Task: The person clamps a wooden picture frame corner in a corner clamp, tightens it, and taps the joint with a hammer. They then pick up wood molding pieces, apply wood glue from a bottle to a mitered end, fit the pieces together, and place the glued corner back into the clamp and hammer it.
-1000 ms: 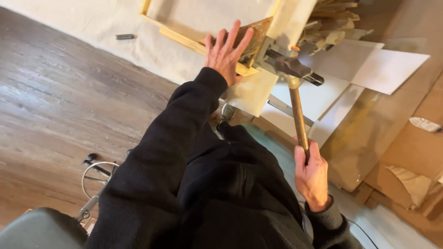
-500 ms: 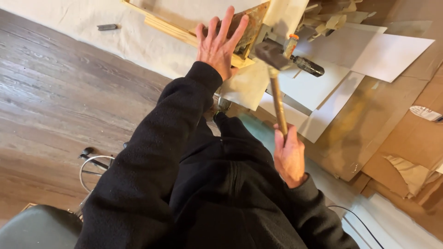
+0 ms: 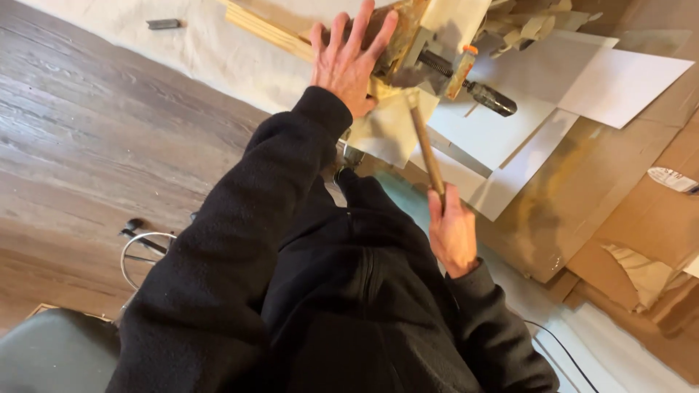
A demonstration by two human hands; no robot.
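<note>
Now | left hand (image 3: 348,64) fingers spread flat on wooden frame (image 3: 271,30) | right hand (image 3: 453,234) fingers wrapped round hammer handle (image 3: 426,149)

A matt wooden hammer handle (image 3: 426,149), pale raw wood frame (image 3: 266,29), dull metal clamp (image 3: 466,76), matt white paper sheets (image 3: 626,76).

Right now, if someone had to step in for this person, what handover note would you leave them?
Left hand: open, fingers spread, pressing flat on the worn wooden block at the corner of the pale wooden frame.
Right hand: closed around the lower end of the long wooden hammer handle; the head end is up at the block, beside the metal screw clamp with the dark handle.
Around: white sheets and brown cardboard on the floor to the right, cream cloth under the frame.
Done: clamp is on the corner. Whether the joint is seated cannot be told.
</note>
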